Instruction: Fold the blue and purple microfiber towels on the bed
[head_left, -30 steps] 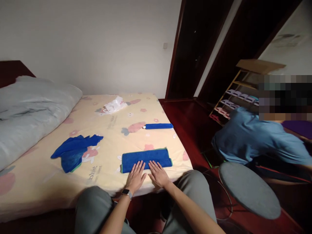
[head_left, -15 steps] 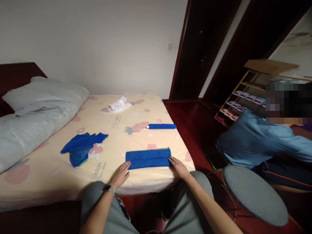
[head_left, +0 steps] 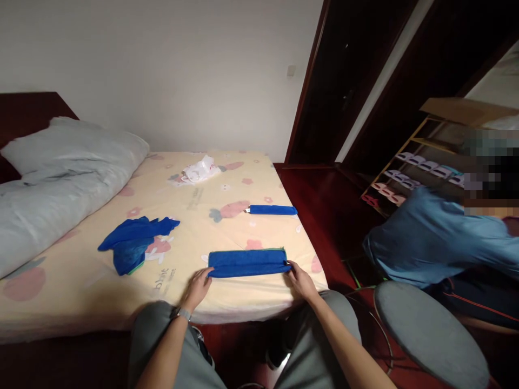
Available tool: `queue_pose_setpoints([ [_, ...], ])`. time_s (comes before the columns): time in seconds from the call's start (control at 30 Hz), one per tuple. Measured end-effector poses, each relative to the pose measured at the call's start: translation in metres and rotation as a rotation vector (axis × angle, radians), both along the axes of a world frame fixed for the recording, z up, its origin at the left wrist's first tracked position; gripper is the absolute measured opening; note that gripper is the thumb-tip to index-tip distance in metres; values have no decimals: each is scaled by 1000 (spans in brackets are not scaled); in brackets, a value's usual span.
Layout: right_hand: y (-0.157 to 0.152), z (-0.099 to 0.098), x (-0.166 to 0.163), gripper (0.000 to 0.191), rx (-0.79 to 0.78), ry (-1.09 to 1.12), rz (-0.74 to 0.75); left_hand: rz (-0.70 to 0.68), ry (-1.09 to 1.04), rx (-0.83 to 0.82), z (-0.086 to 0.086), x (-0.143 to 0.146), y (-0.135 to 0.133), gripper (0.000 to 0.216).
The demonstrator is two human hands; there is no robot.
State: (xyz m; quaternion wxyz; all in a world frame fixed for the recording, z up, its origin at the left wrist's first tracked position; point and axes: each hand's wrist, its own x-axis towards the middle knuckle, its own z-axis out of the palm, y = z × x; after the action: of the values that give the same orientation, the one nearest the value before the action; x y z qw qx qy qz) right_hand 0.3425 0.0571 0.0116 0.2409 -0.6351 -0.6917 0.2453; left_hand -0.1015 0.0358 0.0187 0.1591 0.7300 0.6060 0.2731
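A blue towel (head_left: pixel 247 262) with a green edge lies folded into a long strip across the near side of the bed. My left hand (head_left: pixel 198 286) pinches its near left corner. At the near right corner, my right hand (head_left: pixel 300 280) grips the cloth the same way, and the near edge is slightly raised between them. Beyond it lies a narrow folded blue towel (head_left: pixel 273 209) with a small white tag at its left end. To the left, a crumpled blue towel (head_left: pixel 133 243) is spread loosely on the sheet.
A white plastic bag (head_left: pixel 200 170) rests farther back on the bed (head_left: pixel 194 227). A grey quilt (head_left: pixel 73 167) is heaped at the left. On the right are a round grey stool (head_left: pixel 430 332), a person in a blue shirt (head_left: pixel 430 237) and a shoe rack (head_left: pixel 417 135).
Both hands have gone from lying on the towel's ends to gripping its near corners. The near edge is lifted and folded slightly away from me, so the towel looks narrower.
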Motion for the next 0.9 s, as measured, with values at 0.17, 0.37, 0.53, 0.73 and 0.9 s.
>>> queue_pose_setpoints([
  [0.17, 6, 3, -3, 45, 8, 68, -12, 144, -167, -67, -6, 0, 7, 36],
  [0.37, 7, 1, -6, 48, 78, -1, 52, 203, -178, -55, -15, -1, 14, 37],
  [0.53, 21, -7, -5, 35, 80, 64, -22, 237, -159, -73, -20, -2, 21, 36],
  [0.73, 37, -17, -6, 45, 108, -95, -96, 267, 79, 59, -16, 9, 35, 34],
  [0.9, 40, -14, -10, 45, 98, -201, -146, 377, 195, 91, -13, 27, 39, 40],
])
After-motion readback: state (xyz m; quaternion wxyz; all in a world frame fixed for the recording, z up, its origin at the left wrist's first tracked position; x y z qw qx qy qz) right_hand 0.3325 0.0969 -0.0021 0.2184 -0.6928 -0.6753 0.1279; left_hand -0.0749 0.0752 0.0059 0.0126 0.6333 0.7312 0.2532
